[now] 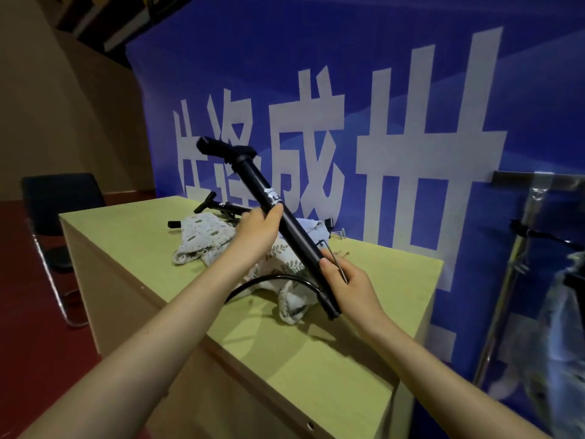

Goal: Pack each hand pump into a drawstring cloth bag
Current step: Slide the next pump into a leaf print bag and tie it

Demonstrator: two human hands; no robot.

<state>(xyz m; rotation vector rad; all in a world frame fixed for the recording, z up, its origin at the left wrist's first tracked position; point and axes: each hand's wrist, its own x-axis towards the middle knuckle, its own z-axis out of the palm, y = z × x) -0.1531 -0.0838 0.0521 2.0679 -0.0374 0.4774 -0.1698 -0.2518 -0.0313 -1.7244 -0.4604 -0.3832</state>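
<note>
Hidden/unclear first: the base end of the held hand pump (286,217) sits behind the right hand (348,285), so the foot is hard to read; a thin metal rod (337,263) sticks up by that hand's fingers (326,264), can't tell what it attaches to. The second hand pump (221,209) lies on the surface (316,359) beyond the held pump, partly covered by cloth, only its T-handle and some barrel visible. Small objects past the cloth toward the banner (411,90) too small to identify. Right of the held pump, a metal stand (512,264) with clear plastic, cut off by the frame edge.

Held pump: black, raised above the surface, long axis diagonal — T-handle (226,150) end up and away to the left, base end down and near to the right. White logo on the barrel just above the left hand (256,231).

Left hand: fingers wrapped around mid-barrel, thumb on top. Right hand: fingers curled around the lower barrel near the base.

Black hose (272,280) loops from the pump's base end leftward, under the barrel, across the cloth.

Below the held pump: patterned drawstring cloth bags (205,236), crumpled in a pile on the surface, leaf print visible on one.

Far left of the pump, a dark chair (60,201) on the red floor.
</note>
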